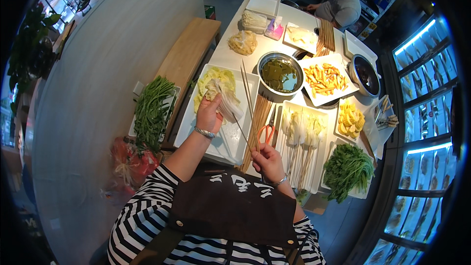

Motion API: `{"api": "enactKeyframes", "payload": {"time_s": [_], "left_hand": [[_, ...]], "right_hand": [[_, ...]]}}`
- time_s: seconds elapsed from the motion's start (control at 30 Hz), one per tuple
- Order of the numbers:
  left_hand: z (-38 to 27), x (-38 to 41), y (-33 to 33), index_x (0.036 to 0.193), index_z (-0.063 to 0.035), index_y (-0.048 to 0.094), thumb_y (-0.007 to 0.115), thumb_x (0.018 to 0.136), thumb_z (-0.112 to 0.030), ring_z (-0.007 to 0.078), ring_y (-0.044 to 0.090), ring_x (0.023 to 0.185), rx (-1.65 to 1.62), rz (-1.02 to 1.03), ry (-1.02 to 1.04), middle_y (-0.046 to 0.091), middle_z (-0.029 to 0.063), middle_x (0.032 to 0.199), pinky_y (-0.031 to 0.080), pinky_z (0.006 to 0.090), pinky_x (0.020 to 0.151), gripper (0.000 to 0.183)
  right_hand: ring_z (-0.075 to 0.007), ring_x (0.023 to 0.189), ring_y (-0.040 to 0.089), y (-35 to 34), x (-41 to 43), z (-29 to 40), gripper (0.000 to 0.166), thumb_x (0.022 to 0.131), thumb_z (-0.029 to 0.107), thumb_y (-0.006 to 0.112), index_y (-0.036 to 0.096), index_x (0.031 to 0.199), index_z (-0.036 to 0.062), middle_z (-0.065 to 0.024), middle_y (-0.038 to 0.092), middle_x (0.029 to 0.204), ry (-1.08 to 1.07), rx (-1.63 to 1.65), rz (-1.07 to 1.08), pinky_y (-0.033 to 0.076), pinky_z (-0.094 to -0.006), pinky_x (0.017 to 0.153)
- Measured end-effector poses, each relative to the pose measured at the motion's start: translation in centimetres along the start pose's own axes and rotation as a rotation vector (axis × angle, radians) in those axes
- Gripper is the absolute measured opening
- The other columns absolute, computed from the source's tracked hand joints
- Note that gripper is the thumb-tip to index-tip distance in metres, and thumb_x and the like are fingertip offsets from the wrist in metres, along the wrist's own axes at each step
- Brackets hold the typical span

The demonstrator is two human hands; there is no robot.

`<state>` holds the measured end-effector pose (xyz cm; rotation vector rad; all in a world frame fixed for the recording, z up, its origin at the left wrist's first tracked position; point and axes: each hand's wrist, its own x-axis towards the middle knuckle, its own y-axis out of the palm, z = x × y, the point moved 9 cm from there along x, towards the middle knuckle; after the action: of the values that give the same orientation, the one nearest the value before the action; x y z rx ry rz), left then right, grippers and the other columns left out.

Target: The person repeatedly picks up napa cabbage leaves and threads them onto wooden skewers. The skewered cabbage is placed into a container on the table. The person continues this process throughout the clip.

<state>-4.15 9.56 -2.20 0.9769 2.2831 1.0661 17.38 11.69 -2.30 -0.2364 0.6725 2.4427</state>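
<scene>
My left hand (210,115) grips a folded bunch of napa cabbage leaves (229,106) above a white tray (224,151). More yellow-green leaves (206,77) lie in that tray behind it. In my right hand (268,162) are several thin wooden skewers (247,90). One of them slants up to the white stem end of the held cabbage; how deep it goes is hidden. Loose skewers (260,117) lie to the right of the tray, beside orange-handled scissors (268,131). Further right, a second white tray (321,169) holds several cabbage skewers (302,129).
A steel bowl of kelp pieces in liquid (281,71) stands beyond the trays, near a plate of orange strips (325,80). Cut corn (350,119) and leafy greens (347,169) sit at right. A person (340,5) is across the table; a bench (187,48) runs along the left.
</scene>
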Motion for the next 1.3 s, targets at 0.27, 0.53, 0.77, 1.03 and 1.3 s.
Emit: {"api": "enactKeyframes", "payload": {"time_s": [0.27, 0.53, 0.77, 1.03, 1.3], "left_hand": [[-0.3, 0.0, -0.2, 0.117, -0.0051, 0.046, 0.048, 0.089, -0.008, 0.0204, 0.058, 0.096, 0.065, -0.002, -0.004, 0.058, 0.0096, 0.108, 0.048, 0.0358, 0.084, 0.028], [1.5, 0.8, -0.9, 0.119, -0.0025, 0.045, 0.049, 0.088, -0.007, 0.0194, 0.053, 0.103, 0.177, -0.042, -0.016, 0.055, 0.0093, 0.114, 0.043, 0.0352, 0.09, 0.031], [6.5, -1.7, -0.3, 0.114, -0.0035, 0.048, 0.052, 0.089, -0.016, 0.0184, 0.06, 0.089, 0.301, -0.043, -0.296, 0.059, 0.0112, 0.104, 0.05, 0.0291, 0.076, 0.029], [3.5, 0.7, -9.1, 0.106, -0.0013, 0.052, 0.056, 0.087, -0.016, 0.0134, 0.06, 0.08, 0.782, -0.313, -0.187, 0.061, 0.0084, 0.095, 0.049, 0.0214, 0.064, 0.025], [-2.0, 3.2, -10.4, 0.099, -0.0024, 0.059, 0.058, 0.081, -0.012, 0.021, 0.057, 0.08, 1.547, -0.315, 0.383, 0.061, 0.0097, 0.091, 0.046, 0.0315, 0.074, 0.021]], "right_hand": [[-0.0079, 0.045, 0.042, 0.2, 1.2, -0.1, 0.004, 0.085, 0.005, 0.053, 0.051, 0.086, 0.0015, -0.0048, 0.053, 0.069, 0.035, 0.042, -0.005, 0.031, -0.0196, 0.04], [-0.0061, 0.044, 0.044, -1.3, 2.1, -0.8, 0.01, 0.085, 0.01, 0.056, 0.054, 0.089, 0.0009, -0.0022, 0.053, 0.066, -0.004, 0.016, -0.075, 0.032, -0.0188, 0.039], [-0.0046, 0.047, 0.045, -9.3, -1.4, -2.0, 0.01, 0.084, 0.009, 0.055, 0.056, 0.092, 0.0025, -0.0003, 0.053, 0.064, -0.186, -0.048, -0.371, 0.035, -0.0185, 0.042], [-0.006, 0.043, 0.045, -22.4, -3.9, -7.7, 0.008, 0.085, 0.011, 0.055, 0.056, 0.084, 0.003, -0.0014, 0.054, 0.061, -0.124, -0.174, -0.753, 0.034, -0.0204, 0.038], [-0.0131, 0.05, 0.057, -21.3, -3.5, -8.6, 0.013, 0.087, 0.011, 0.048, 0.056, 0.087, 0.0009, -0.0068, 0.056, 0.066, -0.231, -0.487, -0.871, 0.044, -0.0247, 0.045]]}}
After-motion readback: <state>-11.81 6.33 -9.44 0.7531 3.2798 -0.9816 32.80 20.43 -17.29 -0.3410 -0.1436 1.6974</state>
